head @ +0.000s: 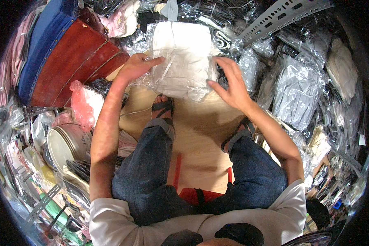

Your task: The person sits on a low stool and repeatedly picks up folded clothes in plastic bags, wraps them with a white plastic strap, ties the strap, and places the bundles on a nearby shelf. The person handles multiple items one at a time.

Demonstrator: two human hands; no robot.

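Observation:
A folded white garment in a clear plastic bag (181,61) lies in front of me, its upper part brightly lit. On its left edge rests my left hand (141,66), the index finger or thumb stretched over the plastic and the other fingers curled. My right hand (229,80) is at the bag's right edge, thumb and fingers spread apart, with the fingertips at or just beside the plastic. Whether either hand grips the bag is not plain. What supports the bag underneath is hidden.
A red and blue panelled container (70,61) stands at the left, near a pink plastic bag (81,104) and stacked round lids or tubs (61,147). Bagged grey garments (296,92) are piled at the right. A perforated metal upright (279,20) slants at the top right. Wooden flooring (200,132) shows between my legs.

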